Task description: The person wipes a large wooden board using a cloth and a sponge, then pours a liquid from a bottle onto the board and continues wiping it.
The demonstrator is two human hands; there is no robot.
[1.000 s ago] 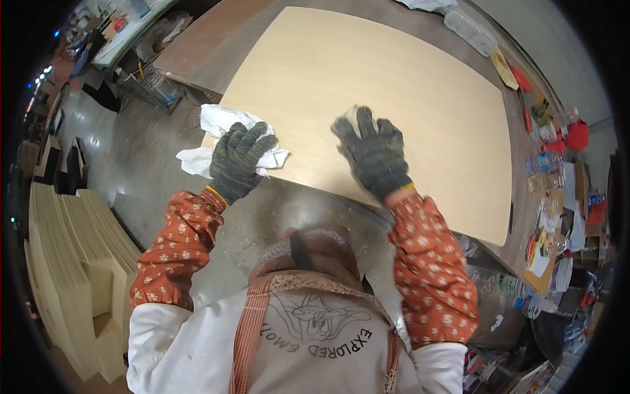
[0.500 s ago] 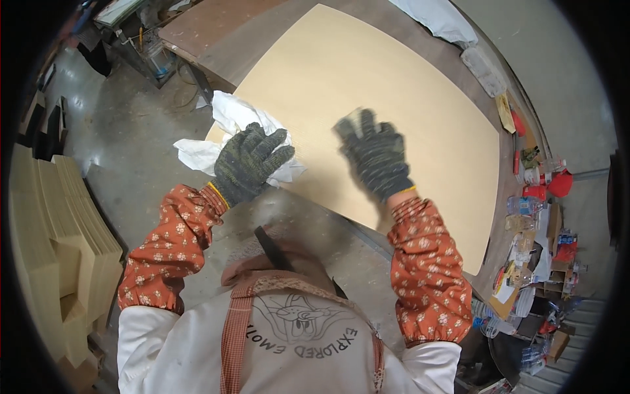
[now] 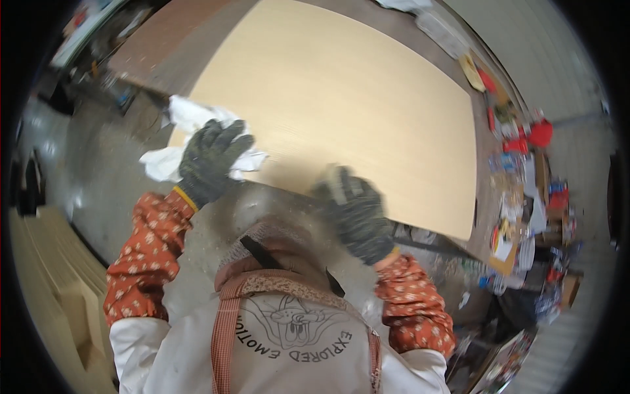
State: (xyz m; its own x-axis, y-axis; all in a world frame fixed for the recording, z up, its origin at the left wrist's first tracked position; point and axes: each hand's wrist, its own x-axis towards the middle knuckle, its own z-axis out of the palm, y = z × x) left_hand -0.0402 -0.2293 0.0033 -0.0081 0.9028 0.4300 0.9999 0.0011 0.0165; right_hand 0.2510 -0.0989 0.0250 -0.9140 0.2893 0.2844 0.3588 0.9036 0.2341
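A large pale wood-toned board (image 3: 341, 98) lies flat on the table. My left hand (image 3: 213, 161), in a dark knit glove, is closed over a crumpled white cloth (image 3: 164, 163) at the board's left corner; part of the cloth hangs past the edge. At the board's near edge is my gloved right hand (image 3: 359, 217), smeared by motion. Its fingers are closed around a small pale pad (image 3: 338, 185), mostly hidden by the glove, whose exact kind I cannot make out.
The brown table (image 3: 164, 49) extends beyond the board. Bottles, red containers (image 3: 540, 132) and cardboard crowd the right side. Stacked pale panels (image 3: 62, 289) stand at lower left. Grey floor (image 3: 98, 164) shows on the left.
My right hand has come back from the board's surface to its near edge with the pad. My left hand stays on the cloth. The whole view has shifted.
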